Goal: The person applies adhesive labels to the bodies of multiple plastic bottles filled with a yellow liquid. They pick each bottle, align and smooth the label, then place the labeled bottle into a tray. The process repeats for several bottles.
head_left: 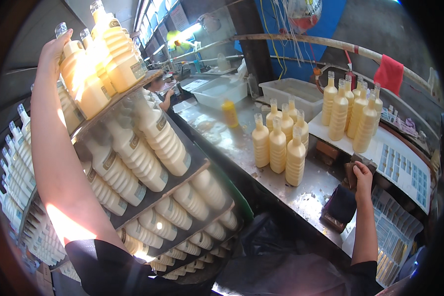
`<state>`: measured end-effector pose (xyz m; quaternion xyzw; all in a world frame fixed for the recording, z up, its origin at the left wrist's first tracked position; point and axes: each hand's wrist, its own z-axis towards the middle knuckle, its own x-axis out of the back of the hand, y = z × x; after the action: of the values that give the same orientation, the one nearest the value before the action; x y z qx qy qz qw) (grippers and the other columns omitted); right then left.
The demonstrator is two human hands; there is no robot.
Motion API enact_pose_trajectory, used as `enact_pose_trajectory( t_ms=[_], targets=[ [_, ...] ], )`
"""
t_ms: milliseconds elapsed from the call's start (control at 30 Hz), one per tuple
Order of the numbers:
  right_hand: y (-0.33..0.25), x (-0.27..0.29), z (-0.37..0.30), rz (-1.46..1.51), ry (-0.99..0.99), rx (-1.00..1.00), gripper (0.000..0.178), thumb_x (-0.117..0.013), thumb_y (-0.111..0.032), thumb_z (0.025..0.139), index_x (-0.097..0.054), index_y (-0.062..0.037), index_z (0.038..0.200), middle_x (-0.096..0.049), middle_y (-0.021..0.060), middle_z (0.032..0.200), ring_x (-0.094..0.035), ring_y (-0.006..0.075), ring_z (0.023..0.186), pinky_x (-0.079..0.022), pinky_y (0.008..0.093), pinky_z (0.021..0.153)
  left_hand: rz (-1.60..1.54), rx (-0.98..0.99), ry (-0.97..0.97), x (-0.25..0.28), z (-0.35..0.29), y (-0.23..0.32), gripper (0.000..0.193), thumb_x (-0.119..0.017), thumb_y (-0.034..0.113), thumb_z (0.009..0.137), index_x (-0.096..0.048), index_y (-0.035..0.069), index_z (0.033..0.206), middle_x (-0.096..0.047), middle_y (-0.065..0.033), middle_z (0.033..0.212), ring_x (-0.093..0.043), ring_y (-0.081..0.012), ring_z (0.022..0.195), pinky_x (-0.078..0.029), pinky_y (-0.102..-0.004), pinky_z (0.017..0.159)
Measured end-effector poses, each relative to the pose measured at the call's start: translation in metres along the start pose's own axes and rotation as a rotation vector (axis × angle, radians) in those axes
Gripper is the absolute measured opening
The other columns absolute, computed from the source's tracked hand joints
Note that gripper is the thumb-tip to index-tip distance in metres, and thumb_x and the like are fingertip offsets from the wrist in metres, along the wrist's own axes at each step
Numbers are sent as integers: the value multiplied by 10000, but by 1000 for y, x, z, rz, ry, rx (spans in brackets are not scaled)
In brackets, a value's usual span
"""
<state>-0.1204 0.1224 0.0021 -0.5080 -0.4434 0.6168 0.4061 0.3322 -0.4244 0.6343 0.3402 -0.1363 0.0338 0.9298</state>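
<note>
Bottles (91,74) atop the rack meet the left hand (54,47), its grip unclear; right hand (362,175) grasps a dark block (351,175).

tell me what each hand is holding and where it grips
The left hand grips a filled yellow bottle near its neck on the rack's top shelf. The right hand grasps a dark block's upper end.

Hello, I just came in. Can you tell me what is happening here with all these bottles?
A person is working with bottles of pale yellow liquid. The left hand reaches up to a bottle on the top shelf of a tiered rack packed with similar bottles. The right hand rests on a dark block at the edge of a wet metal table, where more unlabelled bottles stand, with label sheets nearby.
</note>
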Motion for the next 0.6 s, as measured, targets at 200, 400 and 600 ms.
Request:
enact_pose_trajectory(
  t_ms=[200, 400, 600],
  targets=[
    [-7, 14, -2, -12, 11, 43, 288, -642, -71, 987, -662, -16, 1269, -712, 41, 1014, -662, 106, 806, -541, 252, 691, -152, -23, 15, -11, 5, -24, 384, -819, 359, 910, -696, 8, 1004, -711, -67, 897, -676, -156, 765, -541, -305, 722],
    [-7, 20, -13, -75, 51, 43, 320, -654, -75, 979, -667, 5, 1288, -719, 74, 1134, -687, 151, 967, -559, 287, 830, -245, -50, 78, -1, 23, -29, 350, -813, 363, 923, -694, 43, 1001, -688, -42, 853, -659, -133, 720, -539, -298, 662],
    [1, 32, -17, -80, 79, 42, 310, -696, -91, 963, -709, -12, 1263, -724, 44, 1141, -659, 126, 1033, -515, 266, 915, -112, 0, 34, 8, 90, -70, 443, -806, 329, 905, -707, -18, 1162, -702, -49, 1037, -661, -149, 889, -532, -303, 801]
  ],
)
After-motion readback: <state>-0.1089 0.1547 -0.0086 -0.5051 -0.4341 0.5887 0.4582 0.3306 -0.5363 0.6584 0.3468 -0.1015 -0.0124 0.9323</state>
